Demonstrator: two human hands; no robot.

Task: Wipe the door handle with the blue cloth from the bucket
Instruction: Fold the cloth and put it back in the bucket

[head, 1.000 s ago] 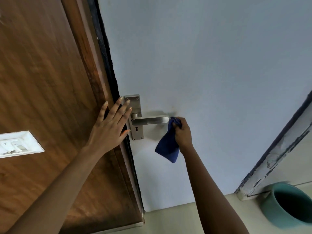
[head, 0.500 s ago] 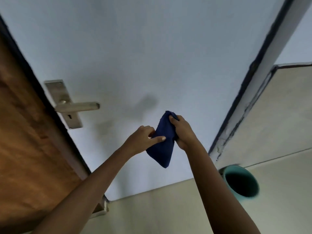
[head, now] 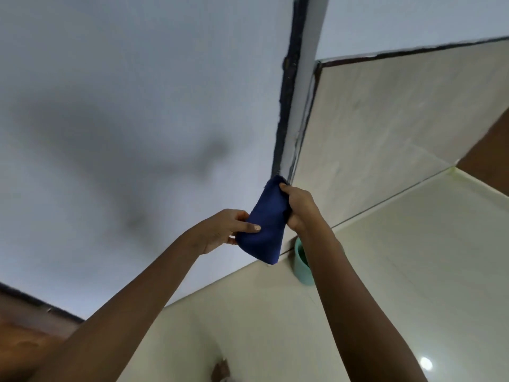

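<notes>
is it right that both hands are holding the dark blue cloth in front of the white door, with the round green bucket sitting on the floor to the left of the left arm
Not quite. In the head view the round green bucket sits on the floor behind the right forearm, at the door's right edge, not left of the left arm. The rest holds: the left hand and right hand both hold the dark blue cloth before the white door.

Nothing to read here: no lettering, no label, no brand mark and no number shows on any surface in view. The blue cloth (head: 264, 227) is plain dark fabric with no tag or print facing the camera, and the sliver of teal bucket (head: 300, 264) beside it carries no marking either. The pale door (head: 137, 106) and the floor tiles (head: 399, 271) are bare of any sign or writing.
</notes>
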